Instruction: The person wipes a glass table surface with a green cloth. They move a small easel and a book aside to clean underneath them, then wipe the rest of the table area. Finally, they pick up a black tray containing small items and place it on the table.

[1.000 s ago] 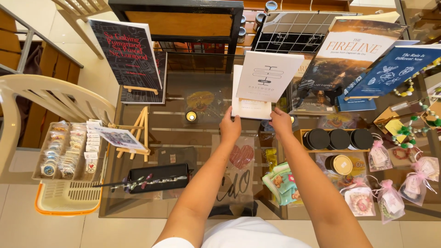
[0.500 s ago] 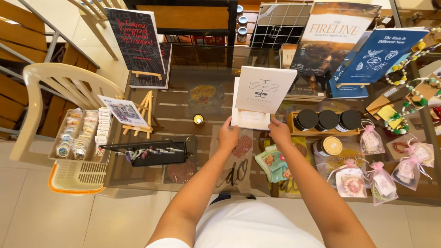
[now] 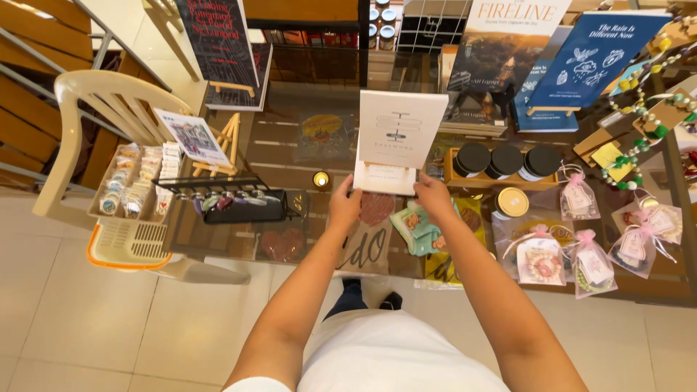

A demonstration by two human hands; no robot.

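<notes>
A white booklet (image 3: 401, 131) with a small dark line drawing on its cover stands tilted back near the middle of the glass-topped counter (image 3: 283, 156), its foot resting on a second white booklet (image 3: 385, 178) lying flat. The left hand (image 3: 345, 207) pinches the flat booklet's lower left corner, fingers curled on its edge; the right hand (image 3: 433, 194) grips its lower right corner likewise. Just left sits a small lit tealight candle (image 3: 321, 179). To the right, three round black-lidded jars (image 3: 506, 160) sit in a wooden tray. Below the hands lie a teal printed pouch (image 3: 415, 231) and a brown paper bag (image 3: 367, 247). Pink organza gift bags (image 3: 573, 250) lie further right.
</notes>
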